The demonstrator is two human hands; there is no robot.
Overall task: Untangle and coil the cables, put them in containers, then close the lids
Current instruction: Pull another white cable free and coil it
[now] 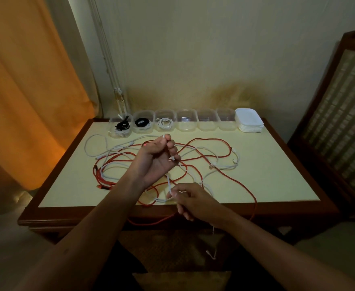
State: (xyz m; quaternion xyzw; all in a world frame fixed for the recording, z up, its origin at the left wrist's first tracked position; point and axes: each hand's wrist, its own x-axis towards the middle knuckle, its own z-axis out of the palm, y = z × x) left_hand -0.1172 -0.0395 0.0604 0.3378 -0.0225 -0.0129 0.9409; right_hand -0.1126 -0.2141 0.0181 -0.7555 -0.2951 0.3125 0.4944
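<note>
Two hands share one white cable (pixel 169 181), which runs near-upright from the raised left hand (pixel 158 159), fingers curled round it, to the right hand's (pixel 190 199) pinching grip above the table (pixel 267 181).

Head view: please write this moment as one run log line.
left hand: holds white cable | right hand: pinches same cable | red cable: tangled | lids: stacked
</note>
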